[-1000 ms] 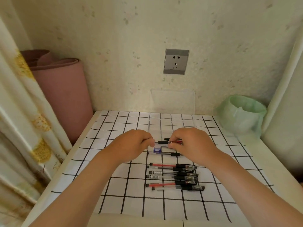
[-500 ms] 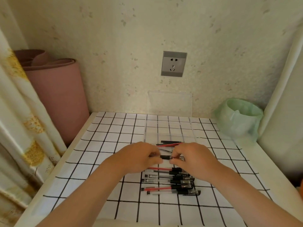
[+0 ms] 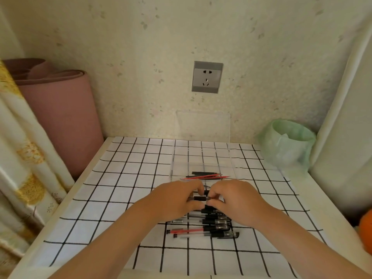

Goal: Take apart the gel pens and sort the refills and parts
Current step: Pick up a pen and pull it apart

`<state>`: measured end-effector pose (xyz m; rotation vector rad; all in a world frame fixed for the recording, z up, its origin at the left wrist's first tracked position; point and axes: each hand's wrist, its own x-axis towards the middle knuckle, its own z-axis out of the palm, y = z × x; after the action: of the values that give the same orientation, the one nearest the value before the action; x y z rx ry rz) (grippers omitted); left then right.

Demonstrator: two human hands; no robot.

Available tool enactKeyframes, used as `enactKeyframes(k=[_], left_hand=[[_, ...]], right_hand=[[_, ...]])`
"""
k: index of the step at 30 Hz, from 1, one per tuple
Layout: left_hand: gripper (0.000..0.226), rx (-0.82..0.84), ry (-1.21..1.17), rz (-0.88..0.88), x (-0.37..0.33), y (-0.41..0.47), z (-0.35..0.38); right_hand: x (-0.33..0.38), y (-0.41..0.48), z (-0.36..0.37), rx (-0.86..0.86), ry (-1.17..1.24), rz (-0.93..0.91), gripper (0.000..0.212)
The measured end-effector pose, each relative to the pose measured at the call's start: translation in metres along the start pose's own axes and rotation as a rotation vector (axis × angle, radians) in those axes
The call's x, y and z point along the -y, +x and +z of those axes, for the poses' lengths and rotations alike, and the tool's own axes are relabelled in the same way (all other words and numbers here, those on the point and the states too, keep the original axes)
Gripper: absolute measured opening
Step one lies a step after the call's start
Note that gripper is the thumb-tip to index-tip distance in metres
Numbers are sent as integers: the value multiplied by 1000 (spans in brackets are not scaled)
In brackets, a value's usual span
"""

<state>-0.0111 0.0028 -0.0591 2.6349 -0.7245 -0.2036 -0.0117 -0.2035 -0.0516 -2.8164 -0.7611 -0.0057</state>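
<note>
A gel pen (image 3: 200, 198) with a black grip lies level between both hands above the table. My left hand (image 3: 177, 200) grips its left part and my right hand (image 3: 234, 200) pinches its right end. Below the hands, several whole gel pens (image 3: 209, 228) lie in a row, black and red. Beyond the hands, red and black refills (image 3: 205, 175) rest in a clear tray (image 3: 201, 158). Most of the held pen is hidden by fingers.
A checked cloth (image 3: 120, 188) covers the table. A green-lined bin (image 3: 287, 146) stands at the back right, a pink rolled mat (image 3: 58, 117) at the left, a curtain (image 3: 20, 158) beside it. A clear sheet (image 3: 203, 125) leans on the wall under a socket (image 3: 207, 77).
Both hands came closer to me with the pen, from over the tray to above the row of pens. The refills in the tray are now uncovered.
</note>
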Motion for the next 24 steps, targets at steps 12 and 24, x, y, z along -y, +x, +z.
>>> enactKeyframes(k=[12, 24], left_hand=[[15, 56, -69, -50, 4, -6, -10], [16, 105, -136, -211, 30, -11, -40]], right_hand=[[10, 6, 6, -25, -1, -73, 25], [-10, 5, -4, -32, 44, -3, 18]])
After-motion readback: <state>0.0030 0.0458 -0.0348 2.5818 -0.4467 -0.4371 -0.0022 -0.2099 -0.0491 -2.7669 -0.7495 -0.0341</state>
